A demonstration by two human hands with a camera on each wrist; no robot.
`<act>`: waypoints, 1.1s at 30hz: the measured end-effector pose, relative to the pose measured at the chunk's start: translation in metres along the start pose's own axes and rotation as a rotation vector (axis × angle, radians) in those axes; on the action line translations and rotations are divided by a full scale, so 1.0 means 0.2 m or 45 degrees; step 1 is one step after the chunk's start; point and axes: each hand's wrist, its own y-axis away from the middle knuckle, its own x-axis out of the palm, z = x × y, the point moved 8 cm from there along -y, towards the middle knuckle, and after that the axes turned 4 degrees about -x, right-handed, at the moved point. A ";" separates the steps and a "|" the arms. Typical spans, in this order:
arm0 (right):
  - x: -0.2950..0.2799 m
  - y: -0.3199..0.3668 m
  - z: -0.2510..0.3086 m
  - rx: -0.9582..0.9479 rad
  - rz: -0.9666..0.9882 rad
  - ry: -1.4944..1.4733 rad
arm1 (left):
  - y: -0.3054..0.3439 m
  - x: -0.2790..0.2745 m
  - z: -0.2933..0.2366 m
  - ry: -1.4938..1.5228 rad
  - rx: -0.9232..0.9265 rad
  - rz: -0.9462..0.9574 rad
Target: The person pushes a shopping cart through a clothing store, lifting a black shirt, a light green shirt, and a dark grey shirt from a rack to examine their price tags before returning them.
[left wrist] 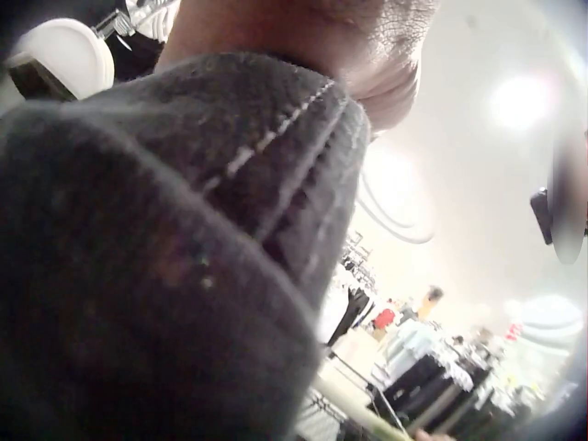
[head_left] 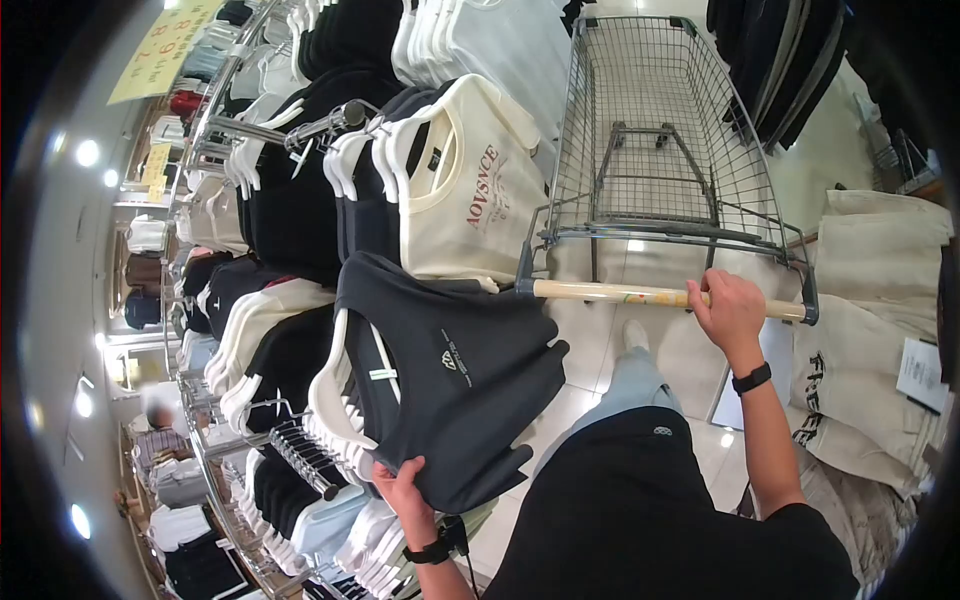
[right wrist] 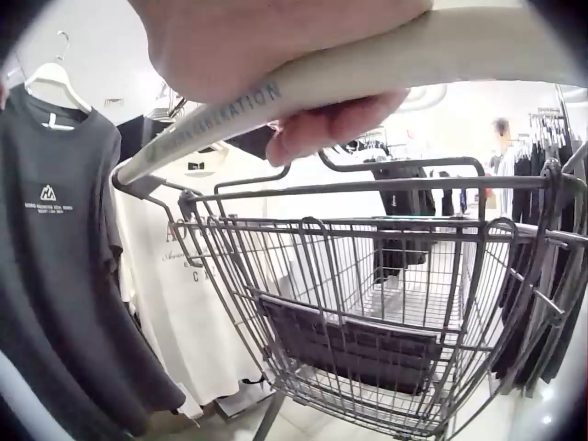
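Observation:
My left hand (head_left: 402, 487) grips the bottom hem of a dark grey T-shirt (head_left: 450, 380) that hangs on a white hanger on the rack. The same hem (left wrist: 184, 276) fills the left wrist view, with the hand (left wrist: 312, 46) above it. My right hand (head_left: 727, 303) is curled round the pale wooden handle (head_left: 620, 293) of a wire shopping cart (head_left: 655, 140). In the right wrist view the fingers (right wrist: 322, 124) wrap the handle (right wrist: 386, 64) over the empty cart basket (right wrist: 367, 312). The grey shirt (right wrist: 55, 257) hangs at the left there.
A cream printed T-shirt (head_left: 470, 190) and several black and white shirts hang on the round racks at left. Beige garments (head_left: 870, 290) hang at right, dark ones at the back. Pale floor tiles (head_left: 600, 340) lie under the cart. A person (head_left: 160, 440) stands far left.

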 end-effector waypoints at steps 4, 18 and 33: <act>0.02 -0.06 -0.04 0.165 0.181 -0.074 | -0.02 0.05 -0.04 0.049 -0.033 -0.029; -0.02 -0.20 0.89 -0.462 0.338 -1.089 | 0.21 -0.13 -0.05 -0.194 -0.099 0.048; 1.08 0.18 1.48 0.018 1.033 -1.523 | 0.72 -1.36 0.14 -0.345 0.439 0.197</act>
